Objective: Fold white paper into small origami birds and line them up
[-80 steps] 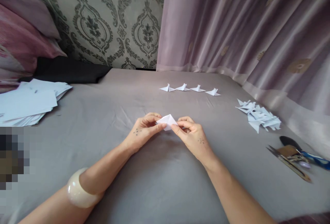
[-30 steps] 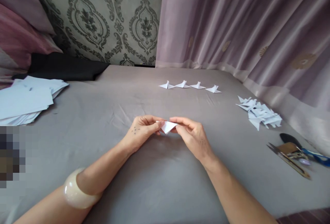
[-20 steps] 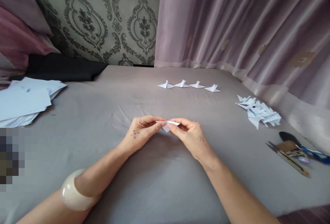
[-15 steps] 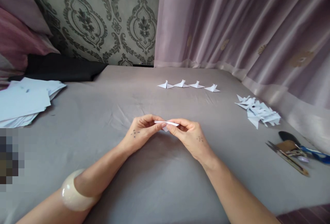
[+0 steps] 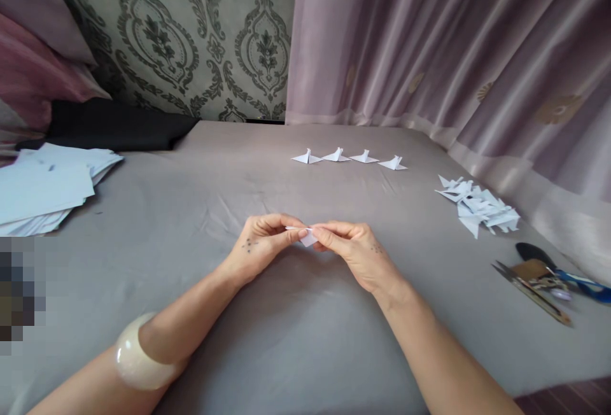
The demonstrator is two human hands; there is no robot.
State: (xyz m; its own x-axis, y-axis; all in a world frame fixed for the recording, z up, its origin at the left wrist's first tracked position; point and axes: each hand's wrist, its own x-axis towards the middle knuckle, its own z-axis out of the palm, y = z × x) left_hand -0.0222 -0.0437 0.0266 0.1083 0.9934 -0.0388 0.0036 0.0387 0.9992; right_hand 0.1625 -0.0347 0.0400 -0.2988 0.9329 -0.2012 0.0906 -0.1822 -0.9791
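A small folded white paper (image 5: 308, 239) is pinched between my two hands, above the middle of the grey cloth. My left hand (image 5: 260, 240) grips its left end between thumb and fingers; a wide pale bangle (image 5: 142, 352) circles that forearm. On the right side of the paper, my right hand (image 5: 356, 246) closes thumb and fingertips on it and covers that end. One pointed flap hangs below the thumbs. Farther back, several folded white paper birds (image 5: 364, 157) stand in a row.
Stacked white paper sheets (image 5: 48, 186) lie at the left, by a black cloth (image 5: 114, 123). To the right is a heap of folded paper birds (image 5: 482, 205). Nearer are scissors (image 5: 580, 284) with blue handles and a pointed tool (image 5: 534, 297). Curtains (image 5: 382, 39) hang behind.
My right thumb and fingers have shifted over the paper's right end, which stuck out before. More of the lower flap shows now. My left hand has stayed nearly still.
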